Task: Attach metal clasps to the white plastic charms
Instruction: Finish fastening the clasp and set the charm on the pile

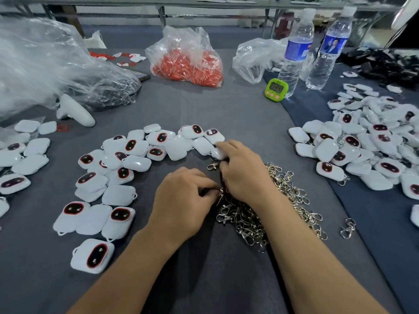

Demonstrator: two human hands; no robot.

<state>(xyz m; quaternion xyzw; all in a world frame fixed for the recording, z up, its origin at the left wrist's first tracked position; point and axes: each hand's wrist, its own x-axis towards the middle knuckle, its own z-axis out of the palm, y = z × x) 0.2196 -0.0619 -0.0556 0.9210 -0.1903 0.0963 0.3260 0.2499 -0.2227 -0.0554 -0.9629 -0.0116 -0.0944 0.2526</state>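
Several white plastic charms with dark red-rimmed faces lie in an arc on the grey cloth, left of and beyond my hands. A tangled pile of metal clasps lies under and to the right of my right forearm. My left hand pinches a clasp at the pile's left edge, fingers curled. My right hand curls around a white charm at its fingertips, with one clasp hanging just below it. A large heap of charms with clasps attached lies to the right.
A bag of red parts, two water bottles, a green timer and crumpled clear plastic bags stand at the back. A white controller-like object lies at left. More charms sit at the far left edge.
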